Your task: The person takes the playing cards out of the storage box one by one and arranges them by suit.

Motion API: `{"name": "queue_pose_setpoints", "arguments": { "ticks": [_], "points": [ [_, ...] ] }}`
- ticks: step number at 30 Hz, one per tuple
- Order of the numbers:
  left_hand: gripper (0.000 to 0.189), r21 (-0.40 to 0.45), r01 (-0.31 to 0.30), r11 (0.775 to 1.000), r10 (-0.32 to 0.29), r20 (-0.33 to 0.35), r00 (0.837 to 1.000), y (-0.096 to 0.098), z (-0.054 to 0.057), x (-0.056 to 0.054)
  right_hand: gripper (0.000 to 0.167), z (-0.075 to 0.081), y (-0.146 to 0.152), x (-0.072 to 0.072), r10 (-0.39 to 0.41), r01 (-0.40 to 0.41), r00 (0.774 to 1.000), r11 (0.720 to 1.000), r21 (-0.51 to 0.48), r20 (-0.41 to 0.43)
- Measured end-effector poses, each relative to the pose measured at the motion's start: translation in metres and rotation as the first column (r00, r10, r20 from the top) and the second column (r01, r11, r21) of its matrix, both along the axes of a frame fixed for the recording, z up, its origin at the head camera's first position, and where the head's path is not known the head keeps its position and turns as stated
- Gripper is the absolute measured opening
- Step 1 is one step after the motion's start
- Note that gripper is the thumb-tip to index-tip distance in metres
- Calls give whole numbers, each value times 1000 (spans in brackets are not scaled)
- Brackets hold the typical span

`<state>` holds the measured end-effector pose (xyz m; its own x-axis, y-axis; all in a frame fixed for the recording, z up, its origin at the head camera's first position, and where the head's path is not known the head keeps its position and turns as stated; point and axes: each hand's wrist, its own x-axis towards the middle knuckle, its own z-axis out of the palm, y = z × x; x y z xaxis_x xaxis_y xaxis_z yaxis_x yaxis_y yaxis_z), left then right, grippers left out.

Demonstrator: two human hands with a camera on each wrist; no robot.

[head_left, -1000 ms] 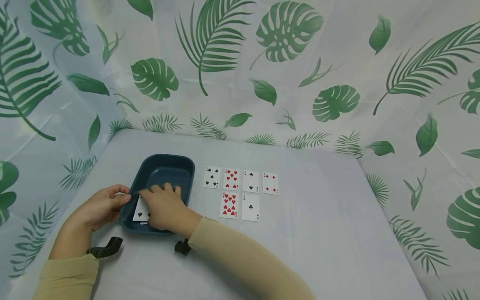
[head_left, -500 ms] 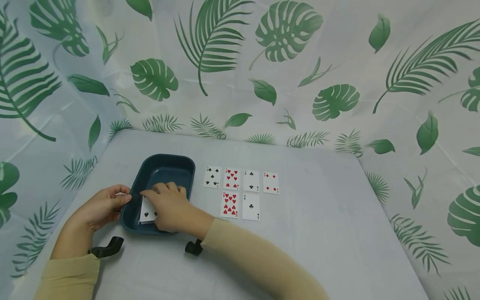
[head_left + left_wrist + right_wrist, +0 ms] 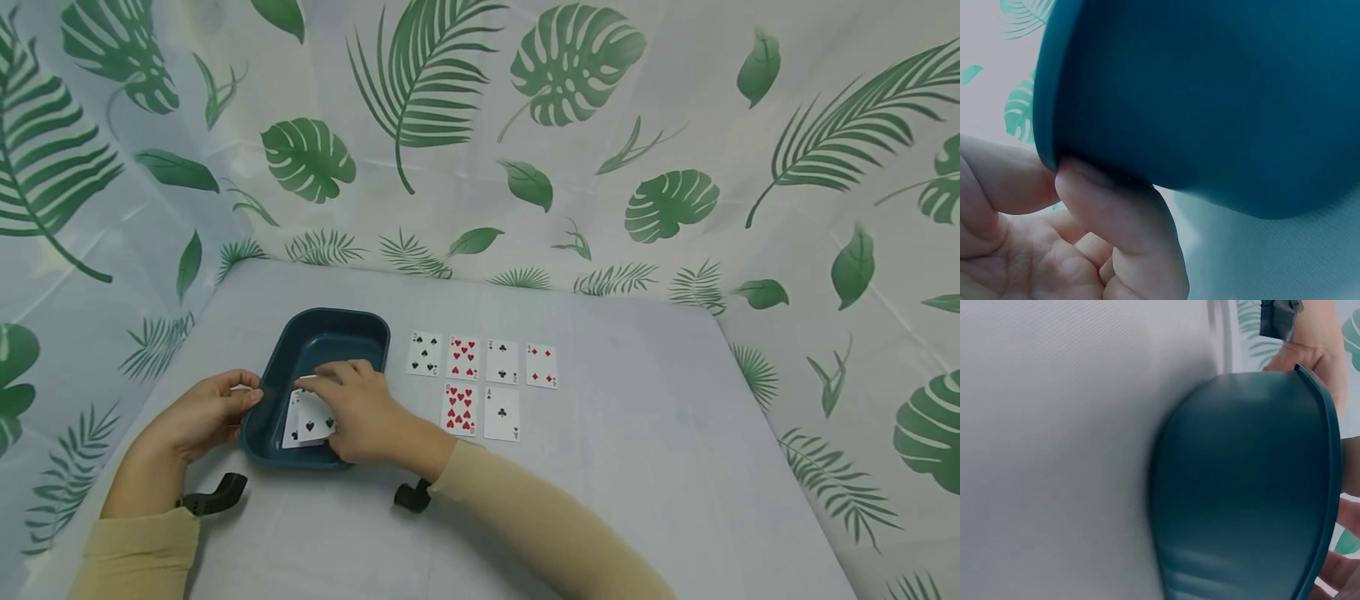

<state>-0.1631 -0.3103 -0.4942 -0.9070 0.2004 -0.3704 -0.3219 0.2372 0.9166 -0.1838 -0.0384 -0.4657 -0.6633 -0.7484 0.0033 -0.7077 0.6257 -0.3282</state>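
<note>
In the head view, my left hand pinches the near-left rim of a dark blue tray. The left wrist view shows thumb and forefinger on either side of that edge. My right hand reaches over the tray's right side and holds a spade playing card by its right part; the fingers cover some of its face. Under it, offset to the left, another white playing card shows in the tray. From the right wrist, the tray's outer wall fills the middle, hiding the cards.
Right of the tray, face-up cards lie in two rows: five of spades, seven of hearts, two of clubs, four of diamonds; below, ten of hearts and ace of clubs. A leaf-patterned sheet rises behind.
My right hand has shifted right across the tray with the spade card, uncovering another card beneath it. The left hand stays on the rim; the laid-out cards are unmoved.
</note>
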Motion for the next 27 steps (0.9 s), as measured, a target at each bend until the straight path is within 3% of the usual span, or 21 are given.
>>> {"name": "queue_pose_setpoints", "arguments": {
  "ticks": [11, 27],
  "points": [
    [19, -24, -22, 999, 23, 17, 1000, 4, 0, 2, 78, 7, 26, 2, 14, -12, 1000, 992, -124, 19],
    [20, -17, -25, 1000, 25, 9, 1000, 5, 2, 2, 80, -2, 75, 1, -101, 108, 994, 965, -239, 44]
  ]
}}
